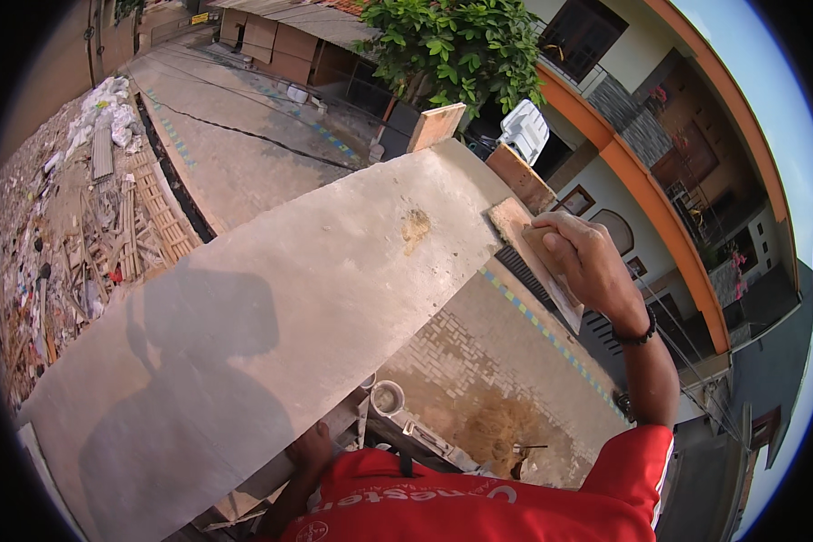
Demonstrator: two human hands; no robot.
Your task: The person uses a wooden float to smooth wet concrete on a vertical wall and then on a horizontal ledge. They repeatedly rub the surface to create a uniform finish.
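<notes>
A long grey cement slab [334,235] stretches diagonally in front of me, with a rough tan patch [415,228] near its far end. My right hand [589,262] is closed around a flat trowel [565,303], held on edge at the slab's right end. Beside the trowel, a rough wooden board [513,219] stands along the slab's end. Low down, my left hand [313,446] is at the slab's near edge, its fingers mostly hidden. My shadow covers the lower left of the slab.
Far below, a bucket [387,397] stands near a heap of sand [501,429] on the paving. Two more boards rise at the far end, near a leafy tree [461,45]. Rubble [72,244] covers the left; a house with orange trim [646,181] stands right.
</notes>
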